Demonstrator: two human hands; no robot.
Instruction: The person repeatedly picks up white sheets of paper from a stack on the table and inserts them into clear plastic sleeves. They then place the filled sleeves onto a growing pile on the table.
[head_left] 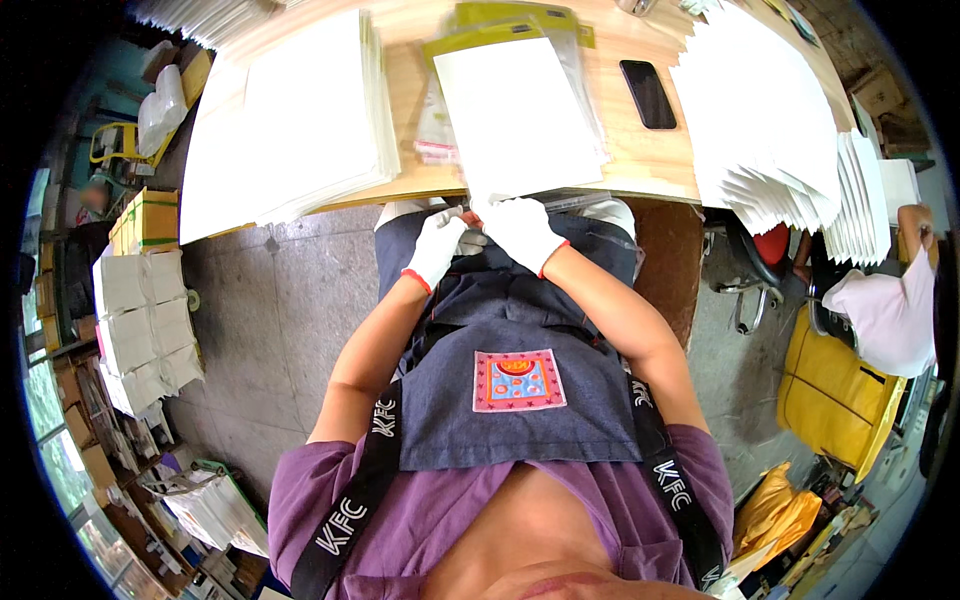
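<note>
1. Wooden counter [640, 165] spanned the upper view, loaded with paper goods.
2. Broad stack of white sheets [300, 110] lay on the counter's left part, fanned at its edges.
3. Second fanned stack of white sheets [770, 130] occupied the counter's right part, overhanging the edge.
4. Single white sheet [515, 115] lay at centre inside a clear plastic sleeve [580, 75], its near edge hanging over the counter's front edge, directly above the lap.
5. Dark apron [510, 400] with a coloured square patch covered the lap below the hands.
6. Black phone [648, 93] lay flat on the counter, between the central sheet and the right stack, apart from both.
7. Right hand [522, 232], white-gloved, rested at the near edge of the sleeved sheet, fingers curled onto it; grip appeared clenched on that edge.
8. Left hand [437, 245], white-gloved, sat just beside the right hand, fingers bent toward the same edge; grip not clear enough to tell.
</note>
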